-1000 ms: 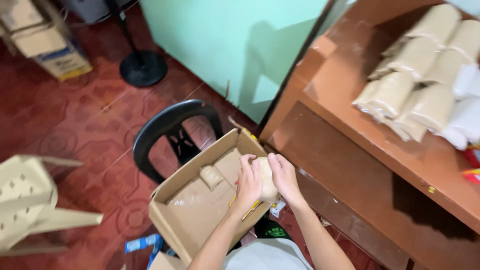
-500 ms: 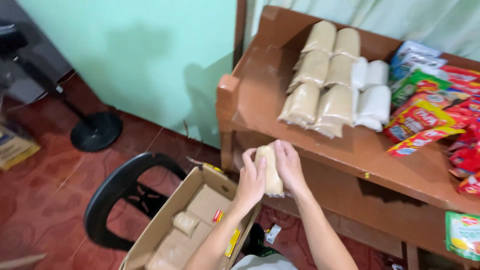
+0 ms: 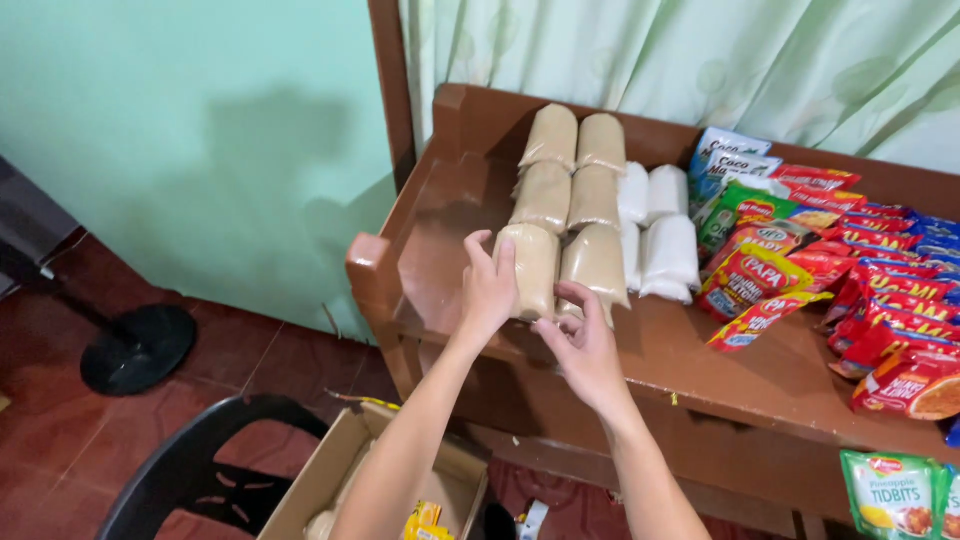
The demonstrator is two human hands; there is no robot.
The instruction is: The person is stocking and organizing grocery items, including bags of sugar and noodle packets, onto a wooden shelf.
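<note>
While 2 hands are reaching over the wooden shelf (image 3: pixel 450 230), the left hand (image 3: pixel 488 290) is gripping a tan bag (image 3: pixel 532 268), the right hand (image 3: pixel 585 350) touching it, fingers loose.

The tan packet (image 3: pixel 532 270) is a plump, soft-sided bag of brownish powder, lying lengthwise on the wooden shelf (image 3: pixel 440 250) at the front left of a double row of like packets, touching its neighbour on the right.

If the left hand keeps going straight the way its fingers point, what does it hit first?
Probably the brown packet row behind: the left hand already rests on the front brown packet, fingers aimed up the shelf. Depth is uncertain.
</note>
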